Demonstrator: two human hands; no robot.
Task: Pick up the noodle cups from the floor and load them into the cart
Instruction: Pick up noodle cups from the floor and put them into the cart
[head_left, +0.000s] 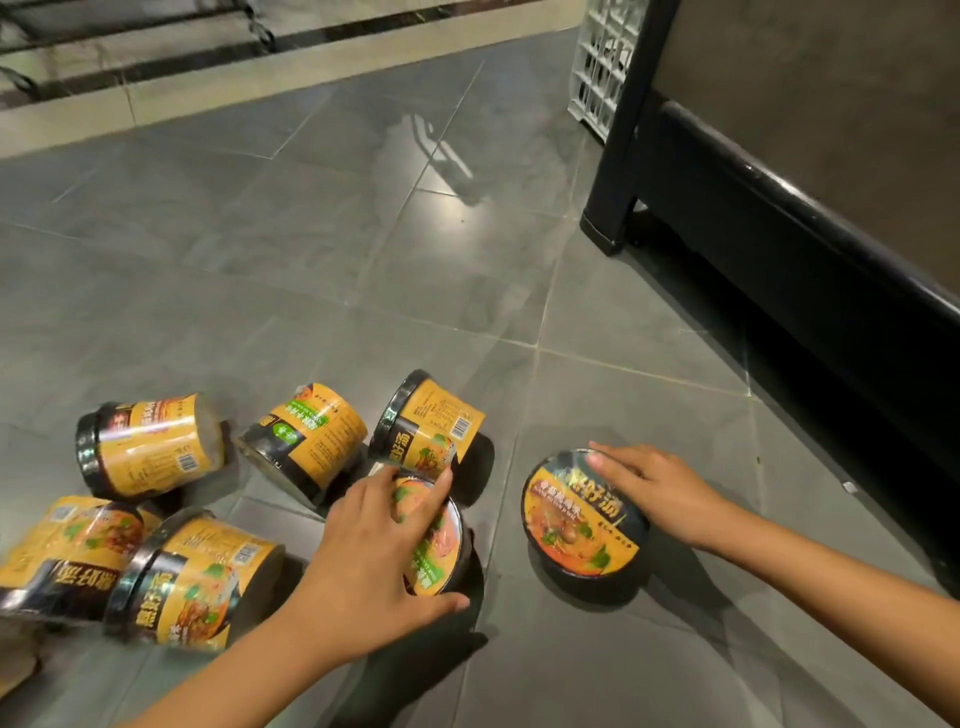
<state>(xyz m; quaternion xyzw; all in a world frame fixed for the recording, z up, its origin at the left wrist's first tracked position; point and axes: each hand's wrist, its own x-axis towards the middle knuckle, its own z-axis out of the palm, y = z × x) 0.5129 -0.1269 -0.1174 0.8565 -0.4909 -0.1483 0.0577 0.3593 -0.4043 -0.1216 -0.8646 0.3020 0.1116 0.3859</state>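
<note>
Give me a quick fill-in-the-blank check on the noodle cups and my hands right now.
1. The left hand lies over a cup's ____.
2. The right hand touches the upright cup standing apart on the ____.
3. Counting both, ____ noodle cups show on the floor.
4. The barcode cup lies on its ____.

Answers: lid; right; seven; side

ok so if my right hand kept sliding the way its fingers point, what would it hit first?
The right hand points left across the upright noodle cup. Past its rim, it would probably first meet the cup under your left hand, though depth is uncertain.
</note>
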